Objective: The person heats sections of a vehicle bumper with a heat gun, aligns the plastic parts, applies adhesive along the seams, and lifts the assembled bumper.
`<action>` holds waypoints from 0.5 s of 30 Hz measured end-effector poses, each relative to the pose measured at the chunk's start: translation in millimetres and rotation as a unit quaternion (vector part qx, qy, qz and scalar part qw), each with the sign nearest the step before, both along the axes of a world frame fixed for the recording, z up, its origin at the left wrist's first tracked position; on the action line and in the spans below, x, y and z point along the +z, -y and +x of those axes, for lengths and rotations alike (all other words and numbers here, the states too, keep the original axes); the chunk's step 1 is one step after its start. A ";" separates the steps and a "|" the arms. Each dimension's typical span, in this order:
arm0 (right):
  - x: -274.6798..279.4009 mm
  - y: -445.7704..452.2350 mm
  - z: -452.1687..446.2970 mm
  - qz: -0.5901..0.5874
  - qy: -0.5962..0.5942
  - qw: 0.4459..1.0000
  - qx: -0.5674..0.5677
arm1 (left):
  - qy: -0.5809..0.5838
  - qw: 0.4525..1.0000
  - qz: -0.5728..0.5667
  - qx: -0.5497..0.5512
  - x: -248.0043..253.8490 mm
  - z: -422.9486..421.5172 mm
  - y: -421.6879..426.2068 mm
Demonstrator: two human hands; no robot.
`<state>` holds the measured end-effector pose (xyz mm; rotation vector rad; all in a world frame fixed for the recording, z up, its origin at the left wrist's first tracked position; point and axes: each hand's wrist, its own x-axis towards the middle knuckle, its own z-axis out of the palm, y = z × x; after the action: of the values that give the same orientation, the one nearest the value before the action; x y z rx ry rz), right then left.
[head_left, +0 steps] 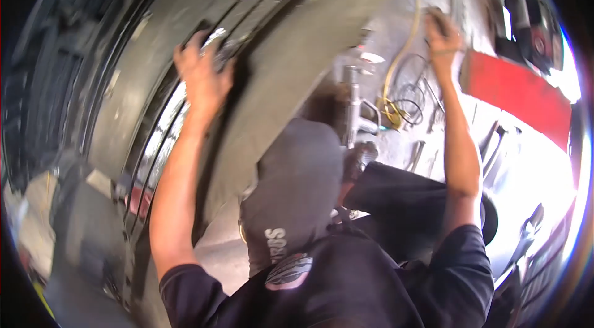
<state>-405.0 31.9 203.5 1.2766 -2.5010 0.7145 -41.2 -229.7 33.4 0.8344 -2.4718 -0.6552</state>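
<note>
A large grey curved panel (272,86) with long dark slots, resembling a car bumper, slants across the left and middle. My left hand (204,77) lies over its slotted part, fingers spread and fingertips by a dark slot edge. Whether it presses on the panel is blurred. Off to the right, my right hand (442,37) is raised apart from the panel, near a yellow cable (399,59). Its fingers look extended, with dark tips, and I see no thing held in it. A band circles that wrist.
A metal tool or stand (354,105) is near my knee, beside coiled dark and yellow cables (399,114) on the pale floor. A red panel (516,96) lies at the right. Dark vehicle parts (43,80) fill the far left. My bent leg (297,179) is beside the grey panel.
</note>
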 end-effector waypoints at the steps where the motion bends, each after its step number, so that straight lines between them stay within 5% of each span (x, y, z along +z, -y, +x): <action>1: -24.3 -34.6 -23.1 0.112 0.029 0.992 -0.044 | -0.002 1.000 -0.006 -0.005 4.8 -0.5 0.2; 3: -79.3 -79.7 -37.0 0.224 0.065 0.972 -0.021 | 0.011 1.000 0.006 -0.010 7.1 0.4 -0.7; 8: -171.3 -109.0 -53.0 0.198 0.154 0.968 0.024 | 0.033 0.999 0.007 -0.009 10.2 1.2 0.0; 15: -204.0 -64.4 -75.7 0.152 0.099 0.982 0.054 | 0.084 0.996 -0.011 -0.017 17.6 -1.2 -0.1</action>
<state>-480.7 96.4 -0.5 1.5199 -2.8050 0.5171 -42.4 -229.6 51.0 0.8721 -2.6439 -0.5892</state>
